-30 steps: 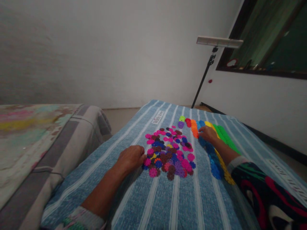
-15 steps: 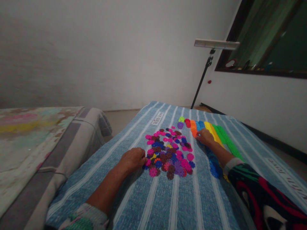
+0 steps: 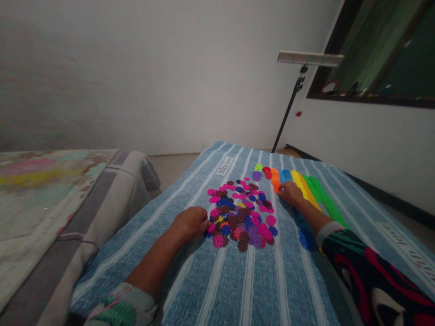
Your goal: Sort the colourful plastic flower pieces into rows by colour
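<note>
"Right hand [image 3: 291, 192] first: what does it grip?"

"Its fingers are bent down at the near end of the orange row [image 3: 275, 179], touching it or very near. If one disc is pinched between them, I cannot tell."

"And the left hand [image 3: 190, 222]?"

"It is half curled at the left edge of the mixed pile [image 3: 234, 221]. Its fingertips are too small to read, so also here I cannot tell whether something is held."

"Where exactly does this pile lie?"

"On the striped cloth [image 3: 234, 290], between the two hands. It has pink, brown, purple and dark blue discs, many overlapping. To the right of it are the yellow row [image 3: 301, 183] and the green row [image 3: 317, 190]."

"How do you think such a disc will handle?"

"I judge it very light, thin and rather stiff, perhaps a little slippery. Probably it is not fragile."

"So where is it good to take hold?"

"By the toothed rim, I would say, with thumb and one finger at opposite sides. Where one disc lies over another, the raised edge should be easier."
</note>
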The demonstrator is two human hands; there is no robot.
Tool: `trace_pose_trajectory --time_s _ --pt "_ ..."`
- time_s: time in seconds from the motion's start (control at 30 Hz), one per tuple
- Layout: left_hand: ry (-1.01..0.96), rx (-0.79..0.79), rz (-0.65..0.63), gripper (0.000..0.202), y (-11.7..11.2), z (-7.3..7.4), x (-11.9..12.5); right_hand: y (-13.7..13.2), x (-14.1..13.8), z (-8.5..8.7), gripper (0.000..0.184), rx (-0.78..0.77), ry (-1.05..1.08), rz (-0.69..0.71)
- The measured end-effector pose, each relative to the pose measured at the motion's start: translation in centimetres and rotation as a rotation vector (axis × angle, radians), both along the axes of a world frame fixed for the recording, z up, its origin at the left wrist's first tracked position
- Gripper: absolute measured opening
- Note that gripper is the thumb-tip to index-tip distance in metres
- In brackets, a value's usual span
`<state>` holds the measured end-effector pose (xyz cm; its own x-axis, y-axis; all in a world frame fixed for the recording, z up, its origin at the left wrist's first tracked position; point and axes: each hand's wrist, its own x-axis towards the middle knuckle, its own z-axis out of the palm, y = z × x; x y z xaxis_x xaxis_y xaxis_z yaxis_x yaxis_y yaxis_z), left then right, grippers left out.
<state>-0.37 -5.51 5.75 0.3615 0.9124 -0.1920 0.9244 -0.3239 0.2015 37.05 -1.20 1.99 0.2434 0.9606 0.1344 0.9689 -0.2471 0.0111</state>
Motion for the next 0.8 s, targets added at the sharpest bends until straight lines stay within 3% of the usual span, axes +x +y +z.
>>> trace_pose_trajectory --time_s 0.23,0.57,0.8 --pt "0.006 0.001 0.004 0.020 0.2 -0.1 0.1 -1.5 -1.2 0.4 0.030 0.029 0.040 0.096" --pt "0.056 0.026 -0.023 0.021 -0.2 0.0 0.4 -9.9 -7.4 -1.4 0.018 0.124 0.337 0.512" --pt "0.073 0.039 -0.043 0.020 -0.1 -0.4 0.6 -13.0 -9.8 -0.7 0.011 0.135 0.432 0.713"
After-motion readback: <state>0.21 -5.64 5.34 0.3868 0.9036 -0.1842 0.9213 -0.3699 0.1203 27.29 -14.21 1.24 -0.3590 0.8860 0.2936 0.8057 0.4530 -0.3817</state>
